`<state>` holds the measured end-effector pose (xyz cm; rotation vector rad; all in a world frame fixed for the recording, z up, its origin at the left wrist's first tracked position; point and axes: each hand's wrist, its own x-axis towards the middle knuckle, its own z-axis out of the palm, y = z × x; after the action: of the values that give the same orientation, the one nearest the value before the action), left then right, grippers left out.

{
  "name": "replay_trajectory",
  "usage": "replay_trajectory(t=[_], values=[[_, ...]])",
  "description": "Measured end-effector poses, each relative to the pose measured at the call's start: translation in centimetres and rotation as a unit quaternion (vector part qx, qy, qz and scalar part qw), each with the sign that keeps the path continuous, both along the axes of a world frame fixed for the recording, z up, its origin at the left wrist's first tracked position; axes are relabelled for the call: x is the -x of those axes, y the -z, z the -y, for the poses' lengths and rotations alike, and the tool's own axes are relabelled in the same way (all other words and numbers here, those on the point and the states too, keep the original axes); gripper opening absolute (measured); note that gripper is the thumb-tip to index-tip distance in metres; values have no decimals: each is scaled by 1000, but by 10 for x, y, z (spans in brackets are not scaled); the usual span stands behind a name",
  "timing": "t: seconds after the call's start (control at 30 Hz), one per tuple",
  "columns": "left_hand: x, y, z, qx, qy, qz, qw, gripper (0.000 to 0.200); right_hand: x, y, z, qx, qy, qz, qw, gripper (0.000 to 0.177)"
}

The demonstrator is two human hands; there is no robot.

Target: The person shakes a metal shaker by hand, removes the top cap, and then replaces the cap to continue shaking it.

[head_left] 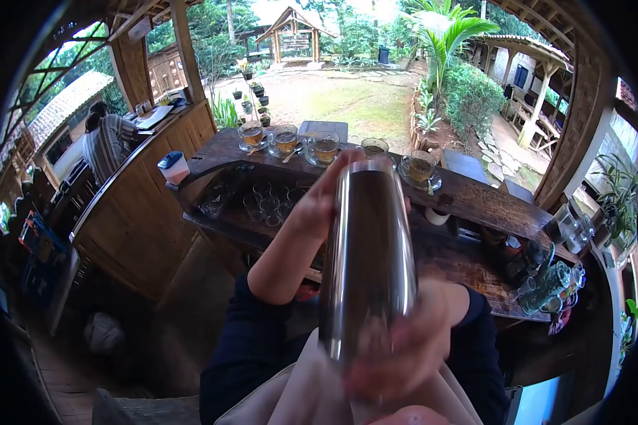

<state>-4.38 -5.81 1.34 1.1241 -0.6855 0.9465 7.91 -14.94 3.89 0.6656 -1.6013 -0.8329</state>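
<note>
A shiny metal cocktail shaker (372,248) is held up close in front of my chest, slightly tilted. My left hand (324,195) is closed around its far end, with most of the fingers hidden behind the metal. My right hand (404,347), smeared by motion, wraps the near end. Beyond the shaker, several glass cups of amber drink stand in a row on the wooden counter (489,198). Among them are a cup (285,140) to the left and a cup (420,167) on a saucer to the right, with a spoon beside it.
Below the counter top, a shelf holds clear glasses (266,202). A lidded container (173,168) stands at the counter's left end. Glass jars (574,227) and stacked glasses (549,287) are at the right. Another person (106,145) leans over a desk at the left.
</note>
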Motion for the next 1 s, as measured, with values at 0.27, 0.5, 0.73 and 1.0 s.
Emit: replay_trajectory(t=[0.27, 0.5, 0.73, 1.0], values=[[-48, 46, -76, 462, -106, -157, 866, 37, -45, -1, -87, 573, 148, -4, 806, 44], [-89, -27, -27, -94, -17, -15, 995, 66, -85, -24, -9, -160, 174, 21, 971, 27], [-169, -47, -68, 269, -47, -237, 932, 37, -166, -51, -47, 581, 190, -60, 789, 46], [-239, -101, -2, -80, 51, -49, 994, 41, -232, -77, 38, -92, 281, 100, 950, 33]])
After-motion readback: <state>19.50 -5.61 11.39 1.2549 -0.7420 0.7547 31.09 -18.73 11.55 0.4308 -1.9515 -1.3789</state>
